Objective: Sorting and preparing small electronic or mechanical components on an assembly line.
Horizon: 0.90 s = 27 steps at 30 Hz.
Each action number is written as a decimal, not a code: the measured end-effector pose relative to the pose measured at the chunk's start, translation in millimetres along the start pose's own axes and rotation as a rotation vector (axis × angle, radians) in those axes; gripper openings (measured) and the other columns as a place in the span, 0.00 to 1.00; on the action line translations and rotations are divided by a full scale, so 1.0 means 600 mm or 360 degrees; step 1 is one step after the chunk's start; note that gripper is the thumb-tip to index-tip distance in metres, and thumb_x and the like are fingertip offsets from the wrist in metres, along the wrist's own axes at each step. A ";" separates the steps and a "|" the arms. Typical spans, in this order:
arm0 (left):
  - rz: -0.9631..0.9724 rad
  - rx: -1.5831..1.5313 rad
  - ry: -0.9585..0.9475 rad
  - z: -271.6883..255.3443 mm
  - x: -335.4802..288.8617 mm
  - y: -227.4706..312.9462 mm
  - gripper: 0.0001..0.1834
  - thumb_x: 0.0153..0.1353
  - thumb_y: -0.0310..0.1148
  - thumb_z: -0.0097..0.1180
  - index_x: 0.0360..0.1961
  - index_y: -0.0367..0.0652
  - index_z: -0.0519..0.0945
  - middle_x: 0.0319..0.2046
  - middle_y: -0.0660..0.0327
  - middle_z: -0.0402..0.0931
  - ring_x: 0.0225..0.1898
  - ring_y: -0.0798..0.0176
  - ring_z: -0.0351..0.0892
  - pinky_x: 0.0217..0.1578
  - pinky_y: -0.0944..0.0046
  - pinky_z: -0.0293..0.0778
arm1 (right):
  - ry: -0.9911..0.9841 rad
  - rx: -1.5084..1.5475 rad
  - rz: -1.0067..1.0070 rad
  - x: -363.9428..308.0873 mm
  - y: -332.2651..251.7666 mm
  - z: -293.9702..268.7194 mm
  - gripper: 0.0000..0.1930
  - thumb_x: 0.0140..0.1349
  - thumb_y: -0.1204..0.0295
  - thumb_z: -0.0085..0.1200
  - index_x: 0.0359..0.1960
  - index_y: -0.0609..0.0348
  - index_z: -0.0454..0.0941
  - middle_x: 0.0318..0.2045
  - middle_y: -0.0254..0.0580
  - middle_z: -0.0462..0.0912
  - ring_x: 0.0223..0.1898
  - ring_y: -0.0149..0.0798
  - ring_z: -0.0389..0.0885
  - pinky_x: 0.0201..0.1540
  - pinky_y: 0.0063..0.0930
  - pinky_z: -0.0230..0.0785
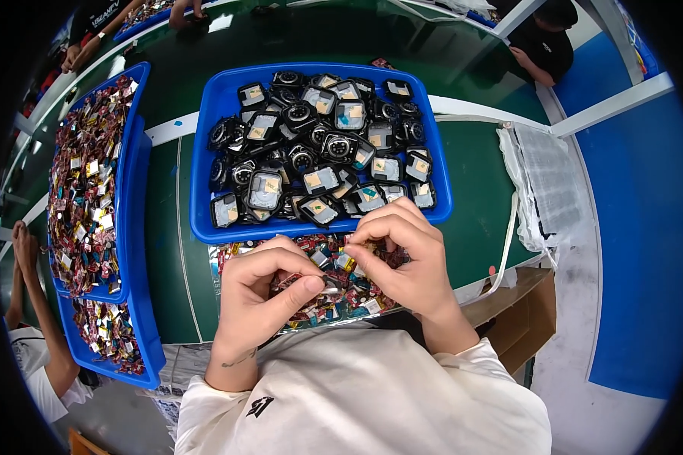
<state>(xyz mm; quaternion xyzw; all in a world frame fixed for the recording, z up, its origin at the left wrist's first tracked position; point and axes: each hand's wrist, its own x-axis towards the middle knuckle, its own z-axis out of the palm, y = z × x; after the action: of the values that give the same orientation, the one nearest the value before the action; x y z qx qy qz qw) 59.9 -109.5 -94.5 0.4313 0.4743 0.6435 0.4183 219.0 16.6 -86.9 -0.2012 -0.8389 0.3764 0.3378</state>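
My left hand (269, 287) pinches a small electronic part (331, 286), dark with a silvery end, between thumb and forefinger. Close by, my right hand (408, 262) is closed with thumb and fingertips together; whatever it may hold is too small to make out. Both hands hover over a pile of loose electronic parts (338, 302), red, silver, yellow and teal, on a shiny-edged surface in front of my body. Just beyond them stands a blue tray (200, 189) heaped with black smartwatch cases (265, 189), some with round sensor backs up, others showing pale grey insides with tan stickers.
At the left, blue bins (135, 189) hold many small red and silver parts. A green bench (178, 280) lies underneath. White plastic wrapping (542, 182) hangs at the right edge, above an open cardboard box (520, 322). Other people work at the far side and left.
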 end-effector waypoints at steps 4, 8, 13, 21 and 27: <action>0.0027 -0.0116 0.0091 -0.004 -0.001 -0.004 0.03 0.54 0.20 0.63 0.30 0.33 0.81 0.28 0.59 0.76 0.30 0.71 0.72 0.31 0.73 0.66 | -0.0365 -0.0466 -0.0322 0.014 0.011 -0.034 0.09 0.45 0.81 0.62 0.30 0.60 0.81 0.37 0.41 0.76 0.35 0.41 0.69 0.36 0.30 0.64; 0.0047 -0.0140 0.0128 -0.003 -0.002 -0.003 0.03 0.54 0.20 0.62 0.30 0.33 0.81 0.29 0.60 0.76 0.30 0.71 0.72 0.32 0.73 0.66 | -0.0259 -0.0533 -0.0433 0.061 0.026 -0.050 0.08 0.51 0.77 0.59 0.35 0.60 0.79 0.38 0.41 0.75 0.38 0.45 0.73 0.39 0.34 0.67; 0.0014 -0.0160 0.0154 0.004 -0.001 -0.003 0.03 0.54 0.19 0.62 0.30 0.33 0.80 0.29 0.60 0.76 0.30 0.72 0.71 0.32 0.73 0.65 | -0.0217 -0.0864 -0.0402 0.137 0.072 -0.043 0.10 0.55 0.68 0.60 0.35 0.61 0.81 0.39 0.41 0.75 0.42 0.44 0.72 0.45 0.34 0.68; 0.0004 -0.0137 0.0164 0.000 -0.004 -0.010 0.03 0.54 0.19 0.61 0.30 0.33 0.81 0.28 0.61 0.76 0.30 0.72 0.71 0.32 0.74 0.65 | -0.0230 -0.0533 -0.0550 0.135 0.072 -0.037 0.11 0.49 0.71 0.63 0.25 0.63 0.73 0.43 0.42 0.79 0.43 0.38 0.74 0.43 0.29 0.69; 0.0038 -0.0059 0.0153 0.001 -0.002 -0.004 0.02 0.54 0.20 0.61 0.29 0.33 0.81 0.27 0.60 0.77 0.29 0.72 0.71 0.31 0.74 0.65 | -0.0183 0.0702 0.0252 0.066 0.050 -0.031 0.12 0.46 0.78 0.66 0.27 0.62 0.71 0.37 0.41 0.77 0.36 0.26 0.73 0.40 0.21 0.69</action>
<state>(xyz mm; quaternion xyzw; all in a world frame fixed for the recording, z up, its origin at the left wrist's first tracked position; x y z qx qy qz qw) 61.3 -110.2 -96.8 0.3978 0.4766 0.6770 0.3952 207.5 68.3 -84.0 -0.1660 -0.7358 0.5867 0.2946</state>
